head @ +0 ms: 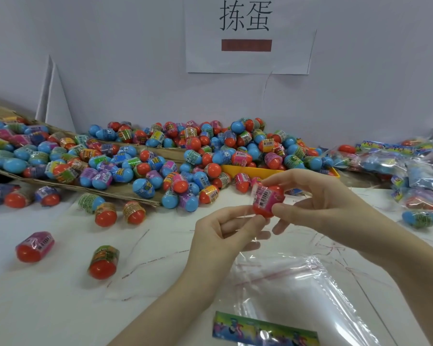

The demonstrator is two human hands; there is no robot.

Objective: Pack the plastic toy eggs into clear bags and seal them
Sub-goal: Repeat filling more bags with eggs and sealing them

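My right hand (318, 206) grips a red toy egg (266, 201) with a pink barcode wrapper, held above the white table. My left hand (225, 231) pinches the lower left edge of the same egg with curled fingers. A stack of clear bags (308, 293) with red seal strips lies flat on the table below both hands. A colourful printed header card (265, 330) lies at the bags' near edge. A big heap of red and blue eggs (175, 156) fills the back of the table.
Loose red eggs (103, 262) lie on the left of the table. A flattened cardboard box (105, 192) holds part of the heap. A yellow tray (258, 169) sits behind my hands. Packed bags (405, 166) pile up at the right. A paper sign (248, 33) hangs on the wall.
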